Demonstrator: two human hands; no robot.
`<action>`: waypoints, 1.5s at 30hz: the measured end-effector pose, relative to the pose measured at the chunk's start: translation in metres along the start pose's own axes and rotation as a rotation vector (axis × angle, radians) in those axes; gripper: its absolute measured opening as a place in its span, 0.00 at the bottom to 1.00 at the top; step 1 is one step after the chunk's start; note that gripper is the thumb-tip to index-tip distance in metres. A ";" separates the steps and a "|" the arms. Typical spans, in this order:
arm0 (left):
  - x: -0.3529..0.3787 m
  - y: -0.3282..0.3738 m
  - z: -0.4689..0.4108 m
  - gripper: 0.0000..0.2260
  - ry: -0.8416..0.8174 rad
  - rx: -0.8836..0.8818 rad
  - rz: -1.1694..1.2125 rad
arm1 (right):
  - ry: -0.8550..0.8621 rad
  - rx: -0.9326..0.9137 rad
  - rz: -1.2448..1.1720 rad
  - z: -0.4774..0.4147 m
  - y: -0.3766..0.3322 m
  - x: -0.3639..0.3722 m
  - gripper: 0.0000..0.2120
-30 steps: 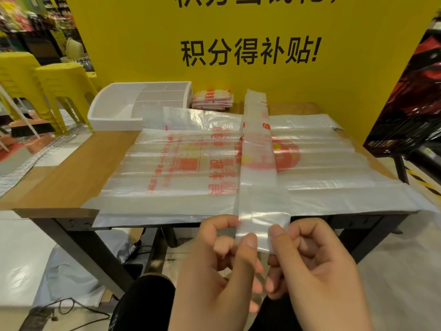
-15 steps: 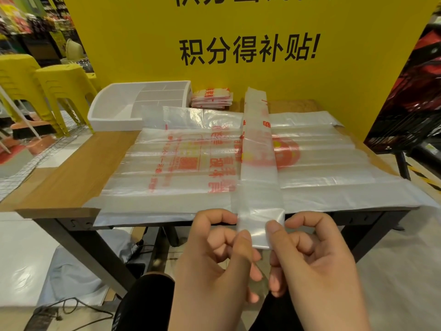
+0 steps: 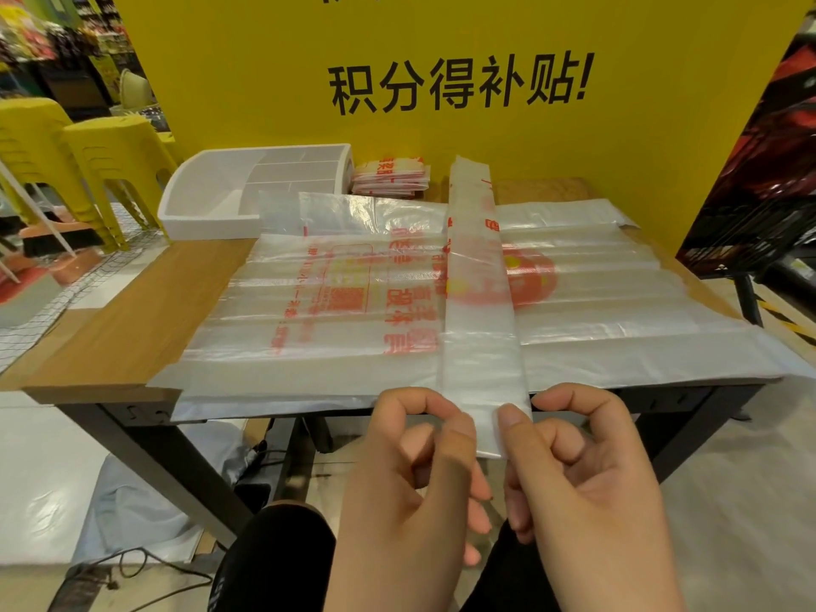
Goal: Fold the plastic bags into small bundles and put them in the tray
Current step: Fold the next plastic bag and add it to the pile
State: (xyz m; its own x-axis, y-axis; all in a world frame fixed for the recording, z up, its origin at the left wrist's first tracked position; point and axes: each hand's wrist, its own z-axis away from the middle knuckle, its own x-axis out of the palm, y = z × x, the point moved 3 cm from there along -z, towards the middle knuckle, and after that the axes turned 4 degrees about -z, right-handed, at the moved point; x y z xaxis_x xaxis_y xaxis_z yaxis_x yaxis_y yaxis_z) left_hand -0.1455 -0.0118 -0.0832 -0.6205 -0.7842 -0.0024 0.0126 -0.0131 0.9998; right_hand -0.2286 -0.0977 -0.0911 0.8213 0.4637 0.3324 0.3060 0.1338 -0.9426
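Little has changed in the last second. The folded strip [image 3: 479,311] still runs front to back across the flat bags [image 3: 335,302], and its near end still hangs off the front edge of the surface [image 3: 145,311]. Left hand [image 3: 410,501] and right hand [image 3: 587,501] have crept slightly up toward that edge. Each grip stays closed in a pinch on the strip's near end, thumb on top, other fingers curled underneath. I see no new crease yet, so I'd judge the end-over-end folding is only starting and this bag is far from a bundle.

Room: a big yellow board [image 3: 265,81] with black lettering stands behind the surface, with yellow stools [image 3: 110,156] off to the left. The surface is wood-topped on dark legs. The flat bags cover most of it and overhang the front edge. The white divided tray [image 3: 207,225] sits at the back left and looks unfilled from here. A small stack of finished bundles [image 3: 391,176] lies just beside the tray, not in it.
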 end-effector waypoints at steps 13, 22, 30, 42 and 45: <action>0.001 0.000 -0.002 0.12 0.043 -0.007 0.049 | -0.071 0.091 -0.108 -0.003 0.001 0.000 0.04; 0.000 0.004 0.004 0.09 -0.007 -0.010 0.029 | -0.130 0.113 -0.117 -0.002 -0.005 -0.005 0.09; -0.041 0.025 -0.009 0.21 -0.166 0.577 -0.985 | -0.151 0.250 -0.242 0.004 -0.021 -0.015 0.39; -0.034 0.017 -0.033 0.14 -0.108 0.835 -0.979 | -0.309 0.277 -0.193 0.013 -0.036 -0.025 0.40; -0.037 0.018 -0.033 0.14 -0.092 0.842 -0.965 | -0.497 0.026 0.217 0.004 -0.047 -0.038 0.38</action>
State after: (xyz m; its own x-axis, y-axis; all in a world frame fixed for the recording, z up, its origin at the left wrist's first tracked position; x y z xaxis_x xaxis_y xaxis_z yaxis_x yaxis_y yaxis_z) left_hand -0.0967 -0.0034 -0.0662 -0.1532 -0.6300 -0.7614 -0.9462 -0.1286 0.2968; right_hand -0.2759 -0.1177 -0.0599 0.5351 0.8409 0.0811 0.1378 0.0078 -0.9904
